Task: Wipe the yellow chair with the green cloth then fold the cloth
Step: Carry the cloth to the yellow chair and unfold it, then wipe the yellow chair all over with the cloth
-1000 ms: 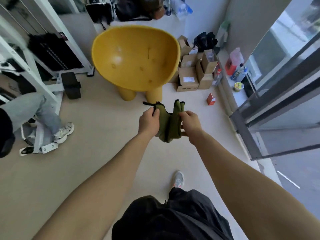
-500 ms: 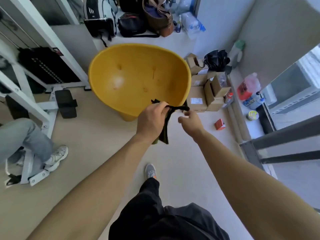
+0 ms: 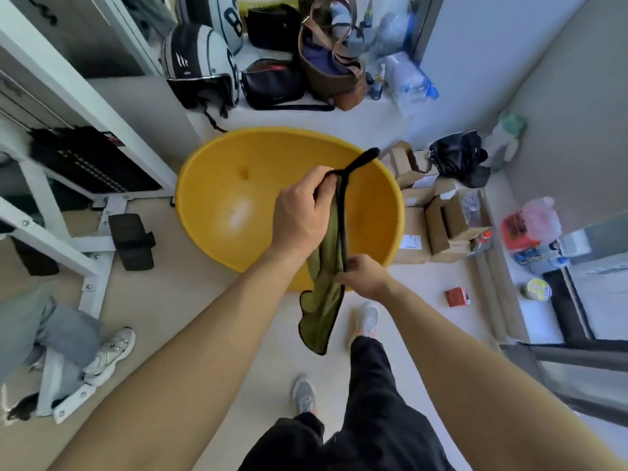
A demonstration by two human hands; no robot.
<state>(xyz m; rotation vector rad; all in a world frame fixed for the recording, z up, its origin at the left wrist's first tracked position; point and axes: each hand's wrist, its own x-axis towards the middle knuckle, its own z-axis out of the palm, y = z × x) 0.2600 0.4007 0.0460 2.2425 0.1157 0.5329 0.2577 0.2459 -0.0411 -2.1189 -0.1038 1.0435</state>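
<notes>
The yellow chair is a glossy bowl-shaped seat on the floor straight ahead, close below my hands. The green cloth with black edging hangs lengthwise in front of the seat. My left hand grips its upper end, where a black loop sticks up over the chair's rim. My right hand pinches the cloth's black-trimmed edge lower down. The cloth's loose bottom corner dangles over the floor.
Stacked cardboard boxes stand right of the chair. Helmets and bags sit behind it. A white metal gym frame and a seated person's leg are to the left. A small red box lies on the floor.
I have stepped closer, so the chair now sits right under my hands. The cloth has unfurled from a bunch into a long hanging strip, my left hand higher and my right hand lower on it.
</notes>
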